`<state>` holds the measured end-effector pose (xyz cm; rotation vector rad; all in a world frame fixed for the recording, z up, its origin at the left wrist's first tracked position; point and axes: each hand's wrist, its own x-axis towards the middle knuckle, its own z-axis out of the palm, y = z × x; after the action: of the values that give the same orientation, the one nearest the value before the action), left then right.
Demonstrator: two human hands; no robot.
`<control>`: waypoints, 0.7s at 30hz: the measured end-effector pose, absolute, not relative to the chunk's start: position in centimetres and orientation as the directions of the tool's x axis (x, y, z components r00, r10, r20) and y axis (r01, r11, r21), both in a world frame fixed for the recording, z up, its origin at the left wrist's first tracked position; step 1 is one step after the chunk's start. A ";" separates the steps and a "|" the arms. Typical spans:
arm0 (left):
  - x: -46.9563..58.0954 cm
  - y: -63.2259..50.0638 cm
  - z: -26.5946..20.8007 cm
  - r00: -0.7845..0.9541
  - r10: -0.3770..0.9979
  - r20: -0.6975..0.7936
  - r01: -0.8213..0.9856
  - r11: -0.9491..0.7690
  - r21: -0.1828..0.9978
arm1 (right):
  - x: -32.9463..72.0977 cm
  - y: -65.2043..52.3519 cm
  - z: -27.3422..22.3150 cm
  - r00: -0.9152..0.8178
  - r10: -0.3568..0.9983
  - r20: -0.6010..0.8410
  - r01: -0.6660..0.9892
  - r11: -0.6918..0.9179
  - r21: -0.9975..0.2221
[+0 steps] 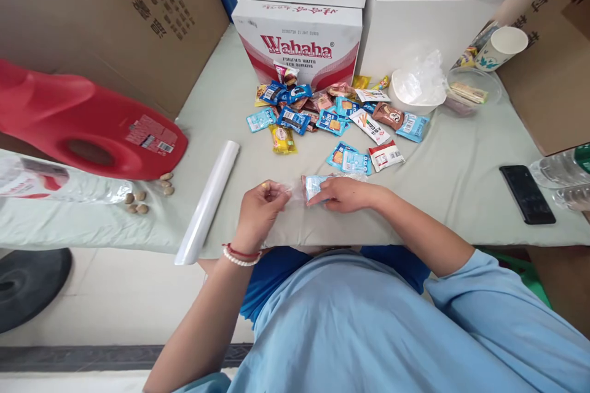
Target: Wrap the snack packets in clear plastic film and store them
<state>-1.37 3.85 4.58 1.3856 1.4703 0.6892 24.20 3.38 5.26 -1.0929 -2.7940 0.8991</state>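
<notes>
At the table's front edge, my left hand point(265, 206) pinches the edge of a clear plastic bag point(295, 190) between thumb and fingers. A light-blue snack packet point(315, 185) lies in or on that bag, with a brownish wrapper edge showing beside it. My right hand point(345, 193) grips this packet from the right, index finger stretched across it; the thumb is mostly hidden. Just beyond lie two blue packets point(354, 161) and a red-and-white packet point(387, 156). A roll of clear plastic point(209, 199) rests left of my left hand.
Several mixed snack packets point(295, 120) are heaped before the Wahaba-style white carton point(299, 37). A white bowl point(417, 92) holds crumpled plastic. At left are a red jug point(106, 129), a water bottle point(64, 181) and several nuts point(141, 209). A phone point(528, 194) lies right.
</notes>
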 end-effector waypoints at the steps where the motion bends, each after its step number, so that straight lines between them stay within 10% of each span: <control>1: -0.3 3.6 4.9 0.123 0.963 -0.241 0.368 0.181 0.912 | 24.2 3.4 5.0 -0.764 0.621 -0.178 0.606 0.595 -0.528; 10: 7.0 4.1 2.9 0.451 0.892 -0.045 0.629 -0.281 0.725 | 27.5 2.1 5.8 -0.801 0.593 -0.079 0.430 0.480 -0.765; 13: 7.0 3.9 2.4 0.494 0.869 -0.004 0.678 -0.383 0.628 | 29.6 2.2 5.9 -0.524 0.850 -0.049 0.507 0.266 -0.820; 17: 7.5 3.4 2.9 0.437 0.896 -0.073 0.801 -0.351 0.485 | 29.6 2.3 4.3 0.070 0.991 -0.112 0.824 -0.121 -0.554; 21: 7.6 3.2 3.1 0.393 0.918 -0.060 0.843 -0.333 0.423 | 28.4 0.6 2.7 0.091 0.986 -0.138 0.933 -0.133 -0.334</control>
<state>7.62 3.17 3.14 2.2701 1.5199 0.2662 28.44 0.65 2.69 -2.1963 -1.9544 0.4950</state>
